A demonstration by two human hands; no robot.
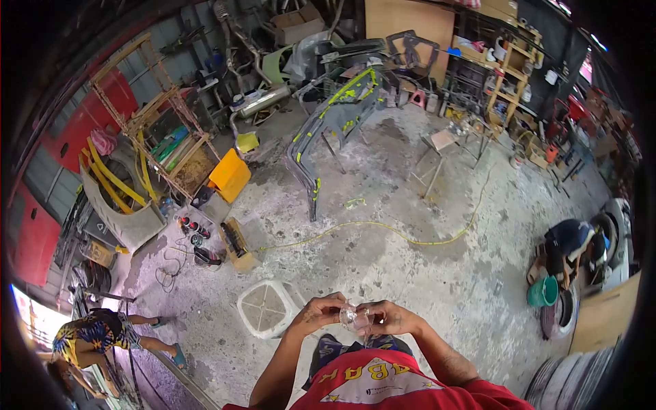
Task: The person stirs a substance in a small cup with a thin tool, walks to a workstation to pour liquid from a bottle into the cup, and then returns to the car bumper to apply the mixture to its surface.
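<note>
My left hand point(320, 311) and my right hand point(388, 317) meet in front of my chest, above my red shirt point(383, 383). Both sets of fingers pinch a small clear crumpled piece of plastic point(354, 318) held between them. What the clear thing is exactly, I cannot tell. Below my hands a white plastic stool point(268, 308) stands on the concrete floor.
A grey car bumper with yellow tape point(328, 126) rests on stands mid-floor. A yellow hose point(410, 238) snakes across the concrete. One person crouches by a green bucket point(542, 292) at right; another bends over at lower left point(96, 338). Spray cans point(193, 225), a yellow canister point(229, 175) and racks crowd the left.
</note>
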